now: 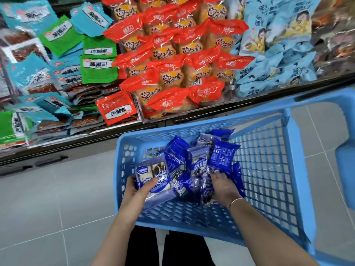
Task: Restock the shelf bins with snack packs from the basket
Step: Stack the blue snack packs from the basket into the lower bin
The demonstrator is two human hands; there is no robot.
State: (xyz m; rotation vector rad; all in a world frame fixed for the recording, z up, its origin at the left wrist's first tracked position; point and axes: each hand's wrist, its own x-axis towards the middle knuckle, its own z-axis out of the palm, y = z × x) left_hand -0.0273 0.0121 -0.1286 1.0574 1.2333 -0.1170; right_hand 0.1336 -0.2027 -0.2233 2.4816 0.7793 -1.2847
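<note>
A light-blue plastic basket [269,162] stands on the floor in front of the shelf and holds several dark-blue snack packs [222,154]. My left hand [137,191] grips one blue pack [153,175] at the basket's left side, thumb across its front. My right hand [223,186] reaches down into the pile; its fingertips are buried among the packs, and what they hold is hidden.
The shelf bins behind the basket hold teal and green flat packs [63,60] at left, orange cake packs [172,60] in the middle and pale-blue packs [274,45] at right. Grey tiled floor [48,204] lies to the left. The basket handle [343,156] rises at right.
</note>
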